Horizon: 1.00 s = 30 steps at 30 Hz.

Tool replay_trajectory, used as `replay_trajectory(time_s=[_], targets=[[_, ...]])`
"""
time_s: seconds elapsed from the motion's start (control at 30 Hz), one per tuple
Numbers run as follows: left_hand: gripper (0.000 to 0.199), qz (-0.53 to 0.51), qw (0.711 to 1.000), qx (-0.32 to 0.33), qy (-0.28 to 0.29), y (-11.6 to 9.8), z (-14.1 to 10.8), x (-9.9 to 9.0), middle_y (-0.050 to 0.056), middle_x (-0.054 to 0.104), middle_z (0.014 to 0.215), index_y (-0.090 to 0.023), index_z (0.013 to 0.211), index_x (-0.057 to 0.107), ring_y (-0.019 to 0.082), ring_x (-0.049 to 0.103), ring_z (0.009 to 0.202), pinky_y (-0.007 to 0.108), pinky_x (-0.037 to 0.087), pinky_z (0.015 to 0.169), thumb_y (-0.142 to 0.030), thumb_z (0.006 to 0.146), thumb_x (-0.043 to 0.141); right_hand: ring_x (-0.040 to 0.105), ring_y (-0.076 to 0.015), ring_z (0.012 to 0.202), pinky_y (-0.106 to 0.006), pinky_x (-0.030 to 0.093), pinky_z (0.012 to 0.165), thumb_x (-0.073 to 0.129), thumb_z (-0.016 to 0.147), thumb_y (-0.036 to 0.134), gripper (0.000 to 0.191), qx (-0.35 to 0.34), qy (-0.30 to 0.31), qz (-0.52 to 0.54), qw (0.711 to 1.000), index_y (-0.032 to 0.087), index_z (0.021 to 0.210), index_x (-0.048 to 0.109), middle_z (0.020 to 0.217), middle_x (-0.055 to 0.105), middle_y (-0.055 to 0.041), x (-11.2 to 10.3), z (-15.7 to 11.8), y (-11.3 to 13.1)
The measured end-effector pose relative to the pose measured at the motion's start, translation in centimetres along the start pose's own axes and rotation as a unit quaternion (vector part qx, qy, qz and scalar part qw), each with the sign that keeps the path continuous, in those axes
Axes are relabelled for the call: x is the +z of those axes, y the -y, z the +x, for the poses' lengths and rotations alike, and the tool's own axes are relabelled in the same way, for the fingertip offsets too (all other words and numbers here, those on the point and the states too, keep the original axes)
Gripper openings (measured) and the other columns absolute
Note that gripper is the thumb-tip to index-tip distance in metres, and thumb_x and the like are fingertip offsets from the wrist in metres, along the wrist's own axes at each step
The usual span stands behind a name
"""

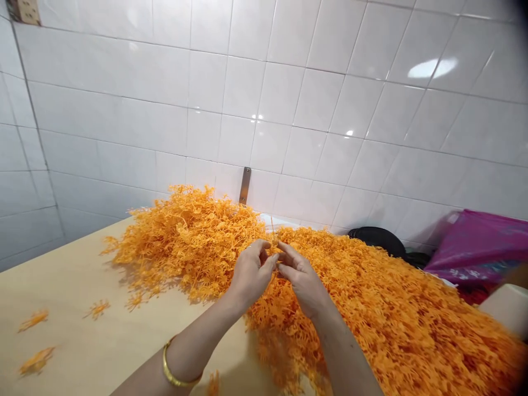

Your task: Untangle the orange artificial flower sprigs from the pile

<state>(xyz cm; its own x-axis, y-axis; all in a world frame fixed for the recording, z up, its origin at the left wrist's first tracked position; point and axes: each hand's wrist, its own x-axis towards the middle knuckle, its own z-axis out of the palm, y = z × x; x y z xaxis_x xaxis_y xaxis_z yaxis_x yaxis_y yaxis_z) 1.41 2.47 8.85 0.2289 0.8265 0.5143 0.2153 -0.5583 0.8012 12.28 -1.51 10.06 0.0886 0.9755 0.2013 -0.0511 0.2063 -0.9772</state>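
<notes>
My left hand [251, 274], with a gold bangle on its wrist, has thumb and fingers drawn together around a small orange plastic flower sprig [274, 237]. A thin stem stands up from between the fingertips. From the other side my right hand [304, 279] closes its fingertips on the same sprig; the exact contact is partly hidden. Behind my left hand rises a heap of stemmed orange plastic sprigs [190, 236]. Under and beside my right hand spreads a larger pile of loose orange flower pieces [396, 308].
Several single orange pieces [97, 309] lie on the pale tabletop [136, 341] at left. A white tiled wall [256, 88] bounds the back, with a metal strip [245, 186]. Black round objects [377, 240] and a purple bag [478, 245] are at the right rear.
</notes>
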Motion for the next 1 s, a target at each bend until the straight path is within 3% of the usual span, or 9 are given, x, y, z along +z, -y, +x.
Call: replay_trajectory(time_s=[0.17,0.33,0.5,0.77,1.0], targets=[[0.015,-0.092,0.995,-0.029,0.0,1.1,0.5,0.4,-0.004,0.039,0.055,-0.016,0.055,0.039,0.008,0.037,0.053,0.02,0.028,0.049,-0.019,0.067,0.047,0.052,-0.0152,0.081,-0.028,0.039,0.07,0.058,0.066,0.025,0.037,-0.007,0.023,-0.033,0.999,0.021,0.103,0.052,0.092,0.056,-0.0034,-0.1,0.0,-0.1],[0.013,-0.284,0.946,-0.1,0.116,0.2,0.3,0.5,-0.005,0.04,0.052,-0.016,0.056,0.038,0.007,0.04,0.049,0.021,0.032,0.051,-0.018,0.064,0.049,0.048,-0.0096,0.06,-0.023,0.034,0.055,0.064,0.065,0.034,0.045,0.011,0.014,0.015,1.0,0.023,0.106,0.048,0.072,0.052,0.0015,-0.9,0.6,-0.8],[0.013,-0.324,0.913,-0.156,0.195,-0.3,0.2,0.0,-0.005,0.04,0.047,-0.016,0.059,0.043,0.005,0.034,0.043,0.02,0.026,0.046,-0.023,0.062,0.054,0.046,-0.0093,0.06,-0.024,0.036,0.058,0.064,0.064,0.037,0.026,0.008,0.06,0.037,0.997,0.018,0.078,0.056,0.07,0.052,0.0008,-2.1,1.2,-1.3],[0.023,-0.307,0.895,-0.206,0.25,-0.2,0.7,-1.1,-0.007,0.035,0.043,-0.016,0.059,0.043,0.004,0.028,0.041,0.02,0.021,0.045,-0.03,0.062,0.06,0.038,-0.0074,0.051,-0.022,0.035,0.053,0.057,0.069,0.042,0.03,-0.035,0.016,-0.057,0.998,0.017,0.06,0.044,0.054,0.039,0.0048,-4.7,1.4,-0.6],[0.021,-0.297,0.894,-0.196,0.272,-0.2,0.2,-0.6,-0.008,0.032,0.044,-0.016,0.062,0.044,0.003,0.024,0.04,0.019,0.018,0.043,-0.031,0.063,0.059,0.028,-0.0065,0.042,-0.022,0.029,0.043,0.055,0.07,0.044,0.034,-0.077,-0.126,-0.037,0.988,0.019,0.055,0.038,0.048,0.028,0.0065,-3.7,2.0,-1.5]])
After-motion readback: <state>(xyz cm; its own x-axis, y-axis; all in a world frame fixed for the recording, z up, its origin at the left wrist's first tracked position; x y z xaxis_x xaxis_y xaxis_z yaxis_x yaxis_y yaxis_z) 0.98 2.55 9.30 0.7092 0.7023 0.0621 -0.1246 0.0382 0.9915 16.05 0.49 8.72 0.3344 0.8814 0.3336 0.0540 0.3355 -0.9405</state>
